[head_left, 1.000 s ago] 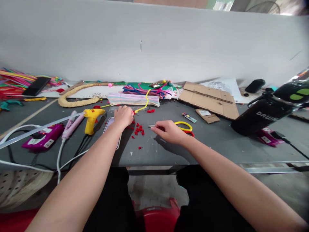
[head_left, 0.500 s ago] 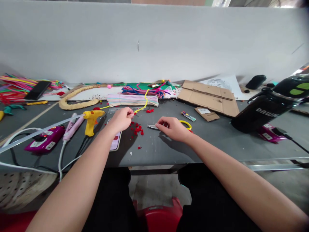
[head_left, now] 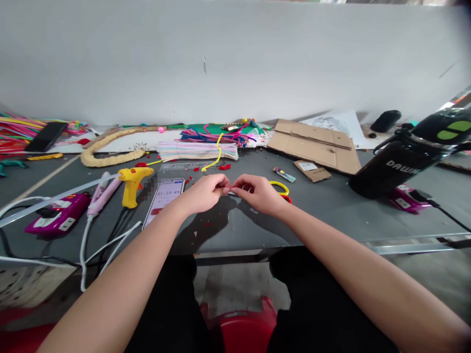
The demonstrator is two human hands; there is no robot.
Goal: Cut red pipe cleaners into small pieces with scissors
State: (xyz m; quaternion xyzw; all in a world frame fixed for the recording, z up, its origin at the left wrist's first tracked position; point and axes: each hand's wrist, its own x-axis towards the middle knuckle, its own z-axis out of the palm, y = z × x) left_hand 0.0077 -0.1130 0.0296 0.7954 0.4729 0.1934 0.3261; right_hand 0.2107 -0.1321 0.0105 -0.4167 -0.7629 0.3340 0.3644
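My left hand (head_left: 206, 193) and my right hand (head_left: 259, 193) meet fingertip to fingertip over the grey table (head_left: 331, 215), both pinched closed. Under the right hand lie the scissors (head_left: 281, 187), whose yellow and red handles stick out behind the palm. What the left fingers pinch is too small to make out. A phone (head_left: 164, 196) with a timer on its screen lies just left of my left wrist. A bent yellow pipe cleaner (head_left: 216, 156) and red scraps (head_left: 224, 167) lie beyond the hands.
A yellow glue gun (head_left: 132, 177), a pink styling iron (head_left: 101, 191) and a magenta device (head_left: 55, 220) with white cables are at the left. Pastel pipe cleaners (head_left: 196, 149), cardboard (head_left: 316, 147) and a black bottle (head_left: 408, 159) lie farther back and right.
My left hand let go of the yellow pipe cleaner and came right and nearer, meeting my right hand. The phone it covered now shows. The right hand has hardly moved.
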